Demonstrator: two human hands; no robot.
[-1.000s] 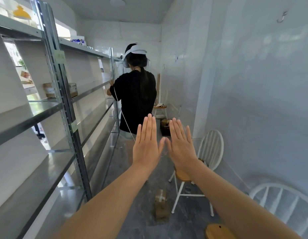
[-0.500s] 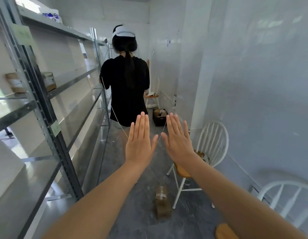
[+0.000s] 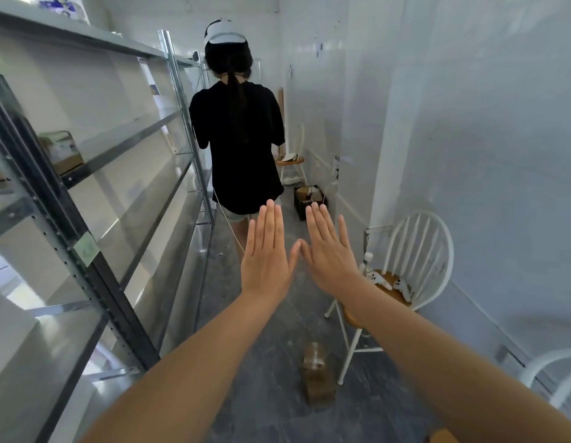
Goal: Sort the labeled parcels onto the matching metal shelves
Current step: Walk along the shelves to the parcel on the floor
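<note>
Both hands, left (image 3: pixel 266 263) and right (image 3: pixel 330 260), stay flat, open and empty at frame centre while the view has advanced, bringing the floor parcel (image 3: pixel 316 375) at lower centre closer, metal shelves (image 3: pixel 118 148) left.

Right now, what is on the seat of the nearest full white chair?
On the white chair seat lie white handheld controllers and a small white bottle. The right hand and its forearm cover the seat's near left part, so anything there is hidden.
</note>
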